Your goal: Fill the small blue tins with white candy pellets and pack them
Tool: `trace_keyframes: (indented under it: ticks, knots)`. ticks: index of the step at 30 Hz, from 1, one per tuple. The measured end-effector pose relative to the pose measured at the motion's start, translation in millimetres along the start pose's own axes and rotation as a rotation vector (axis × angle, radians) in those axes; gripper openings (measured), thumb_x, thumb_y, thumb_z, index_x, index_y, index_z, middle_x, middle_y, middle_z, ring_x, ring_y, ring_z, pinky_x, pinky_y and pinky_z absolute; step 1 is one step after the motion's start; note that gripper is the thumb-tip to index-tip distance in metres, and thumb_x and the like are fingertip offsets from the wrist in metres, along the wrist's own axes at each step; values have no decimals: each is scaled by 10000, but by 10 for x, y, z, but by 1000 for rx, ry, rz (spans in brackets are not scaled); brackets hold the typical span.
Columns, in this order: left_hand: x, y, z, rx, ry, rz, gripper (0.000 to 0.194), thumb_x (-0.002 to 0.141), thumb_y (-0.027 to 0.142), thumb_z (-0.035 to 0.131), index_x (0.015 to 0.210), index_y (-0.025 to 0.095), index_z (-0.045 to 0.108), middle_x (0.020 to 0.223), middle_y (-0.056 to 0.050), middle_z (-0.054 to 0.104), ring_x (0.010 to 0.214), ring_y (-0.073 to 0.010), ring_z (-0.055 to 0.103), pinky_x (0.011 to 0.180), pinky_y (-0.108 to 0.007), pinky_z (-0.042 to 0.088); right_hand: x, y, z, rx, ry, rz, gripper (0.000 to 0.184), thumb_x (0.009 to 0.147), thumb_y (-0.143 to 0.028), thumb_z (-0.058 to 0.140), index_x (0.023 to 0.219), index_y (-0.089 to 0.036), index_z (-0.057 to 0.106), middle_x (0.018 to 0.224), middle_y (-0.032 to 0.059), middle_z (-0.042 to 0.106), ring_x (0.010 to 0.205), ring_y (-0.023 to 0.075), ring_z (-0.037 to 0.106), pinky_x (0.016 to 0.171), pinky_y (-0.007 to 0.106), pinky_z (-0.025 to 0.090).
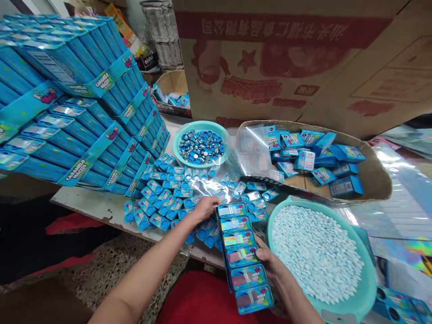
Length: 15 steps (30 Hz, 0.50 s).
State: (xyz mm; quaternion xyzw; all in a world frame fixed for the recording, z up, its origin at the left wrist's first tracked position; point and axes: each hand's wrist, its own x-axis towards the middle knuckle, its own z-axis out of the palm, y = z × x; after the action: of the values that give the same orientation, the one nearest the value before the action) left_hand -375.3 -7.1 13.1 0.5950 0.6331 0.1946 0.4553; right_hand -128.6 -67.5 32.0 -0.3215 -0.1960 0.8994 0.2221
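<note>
Over table edge (91, 202), two hands (266, 255) grasping row of six blue tins (243, 256); two bowls (368, 283) nearby.

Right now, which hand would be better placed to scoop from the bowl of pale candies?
The right hand, I'd say: it holds the tins close beside the bowl, though it might need to let go. The left hand is farther away, at their far end.

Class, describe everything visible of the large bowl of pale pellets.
The large round bowl looks like glossy turquoise plastic, with a slotted tab on its near rim. Upright and well filled with small pale-blue pellets, it stands right of the right hand, nearer than the cardboard tray. Whether the forearm touches it is unclear.
</note>
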Motion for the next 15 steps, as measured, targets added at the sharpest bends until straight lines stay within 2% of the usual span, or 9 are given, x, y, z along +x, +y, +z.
trace_keyframes:
  ticks: [2, 7, 11, 15]
  knots:
    - [47, -20, -53, -25, 12, -26, 106, 670, 208, 555, 684, 150, 643, 601, 15, 575, 625, -139, 519, 576, -228, 357, 74, -61, -10, -22, -17, -9, 799, 541, -365, 765, 1278, -254, 477, 1160, 92, 639, 993, 294, 621, 873, 463, 442]
    - [74, 0, -204, -107, 41, -97, 271, 770, 358, 492, 770, 145, 660, 533, 19, 548, 546, -136, 521, 535, -231, 372, 122, -190, -5, -60, -43, 19, 788, 596, -392, 737, 1310, -235, 443, 1105, 103, 661, 920, 280, 646, 843, 460, 459]
    - [31, 150, -303, 52, 130, 8, 250, 793, 368, 521, 761, 176, 677, 706, -9, 638, 706, -155, 555, 641, -243, 379, 96, -205, 4, -96, 21, 38, 843, 602, -368, 749, 1355, -258, 386, 1242, 91, 591, 1061, 282, 595, 905, 445, 435]
    - [-14, 322, -346, 263, 197, 119, 248, 862, 349, 469, 856, 223, 683, 879, -18, 647, 829, -165, 554, 704, -248, 375, 96, -194, 37, -88, 6, 49, 809, 620, -351, 740, 1349, -258, 401, 1323, 74, 532, 1163, 279, 531, 965, 436, 398]
